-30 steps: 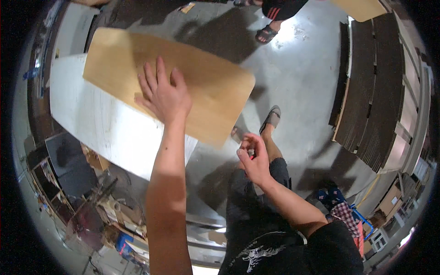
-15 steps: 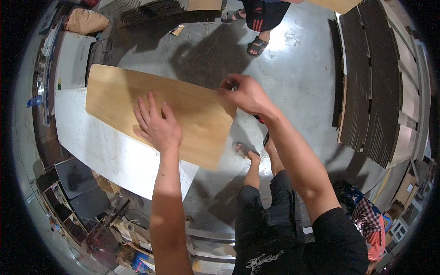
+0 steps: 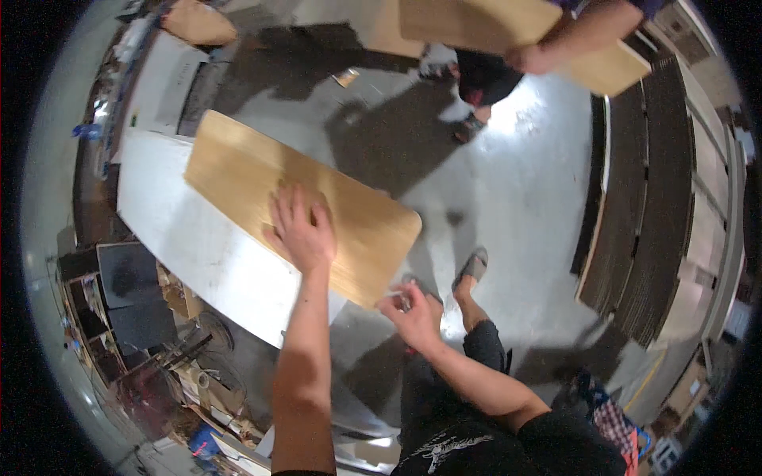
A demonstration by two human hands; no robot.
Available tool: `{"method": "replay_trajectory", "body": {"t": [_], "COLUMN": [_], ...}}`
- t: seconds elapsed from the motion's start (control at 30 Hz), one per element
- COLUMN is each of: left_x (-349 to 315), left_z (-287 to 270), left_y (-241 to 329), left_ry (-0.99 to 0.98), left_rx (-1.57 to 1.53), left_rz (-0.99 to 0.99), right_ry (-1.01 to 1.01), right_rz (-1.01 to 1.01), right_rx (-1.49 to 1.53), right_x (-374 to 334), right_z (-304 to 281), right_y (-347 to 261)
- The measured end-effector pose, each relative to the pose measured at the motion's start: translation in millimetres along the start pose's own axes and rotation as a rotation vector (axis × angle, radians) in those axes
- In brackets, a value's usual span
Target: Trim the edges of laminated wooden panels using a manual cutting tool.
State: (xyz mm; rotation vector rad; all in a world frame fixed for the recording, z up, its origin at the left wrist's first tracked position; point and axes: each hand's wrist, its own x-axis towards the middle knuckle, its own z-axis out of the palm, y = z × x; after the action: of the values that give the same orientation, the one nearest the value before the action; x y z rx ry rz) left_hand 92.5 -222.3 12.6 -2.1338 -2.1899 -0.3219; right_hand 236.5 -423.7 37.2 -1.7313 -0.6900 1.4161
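Observation:
A light wood-coloured board (image 3: 238,170) with rounded corners lies on a white-topped table (image 3: 186,230), its right end sticking out past the table. My left hand (image 3: 304,236) lies flat on the middle of the board, fingers spread. At the board's near right corner is my right hand (image 3: 416,319), its fingers pinched together. Something small may be in that pinch, but blur and the fingers hide what it is.
Across the floor, another person's hand (image 3: 533,59) holds a wood-coloured board (image 3: 476,22). Stacked dark panels (image 3: 615,214) stand at the right. A cluttered shelf (image 3: 87,297) is at the left. A small yellowish scrap (image 3: 345,78) lies on the floor.
My right hand has moved from the board's far right corner to its near right corner. My left hand stays flat on the board. The other person's board and hand now show more fully.

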Motion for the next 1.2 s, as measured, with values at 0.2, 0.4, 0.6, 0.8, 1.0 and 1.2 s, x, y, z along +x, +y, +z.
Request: {"method": "replay_trajectory", "body": {"t": [0.2, 0.4, 0.6, 0.8, 1.0, 1.2], "left_x": [-58, -143, -84, -47, -16, 4], "left_z": [-4, -27, -71, -99, -164, -182], "left_y": [32, 75, 24, 115, 177, 219], "left_ry": [-0.008, 0.151, -0.134, 0.229, 0.323, 0.217], "left_rx": [-0.121, -0.547, -2.048, -1.755, -1.904, -2.005], "left_rz": [-0.287, -0.739, -1.152, -1.043, -0.813, -0.821], "right_ry": [0.021, -0.19, -0.206, -0.045, 0.339, 0.345], "right_rz": [0.044, 0.01, -0.228, -0.085, -0.179, -0.225], "right_rx": [0.263, 0.203, 0.009, -0.067, 0.189, 0.273], "right_x": [83, 71, 3, -26, -36, -62], "right_z": [-33, -81, -166, -278, -290, -288], "right_y": [7, 8, -64, -108, -137, -131]}}
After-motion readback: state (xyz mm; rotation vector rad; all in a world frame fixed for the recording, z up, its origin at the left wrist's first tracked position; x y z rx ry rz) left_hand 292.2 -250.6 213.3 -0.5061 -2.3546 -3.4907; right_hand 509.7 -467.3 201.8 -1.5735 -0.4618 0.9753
